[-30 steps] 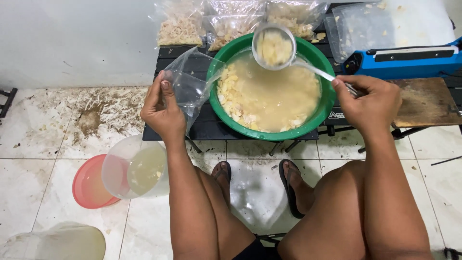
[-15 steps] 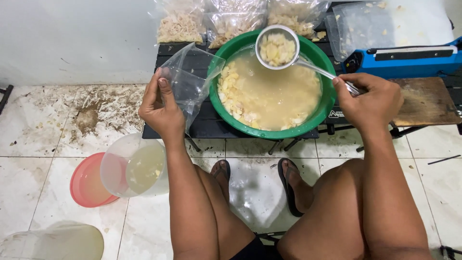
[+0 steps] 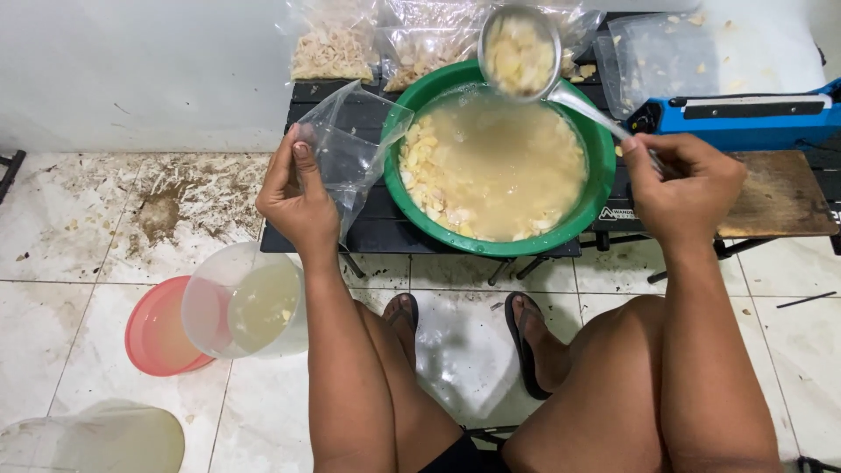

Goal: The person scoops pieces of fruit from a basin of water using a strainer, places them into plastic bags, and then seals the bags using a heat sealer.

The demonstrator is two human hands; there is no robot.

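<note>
The left hand (image 3: 298, 197) pinches an open clear plastic bag (image 3: 350, 149) by its rim, just left of the green basin (image 3: 604, 166) on the low black table (image 3: 385, 232). The right hand (image 3: 679, 188) is closed around the handle of a metal strainer (image 3: 519, 52), held above the basin's far rim and loaded with pale fruit pieces. Filled bags (image 3: 328, 48) lie behind the basin, and a blue heat sealer (image 3: 745, 118) sits to its right.

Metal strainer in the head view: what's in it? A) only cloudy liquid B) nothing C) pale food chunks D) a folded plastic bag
C: the metal strainer, held by the right hand above the far rim of the green basin, is heaped with pale yellowish chunks.
</note>
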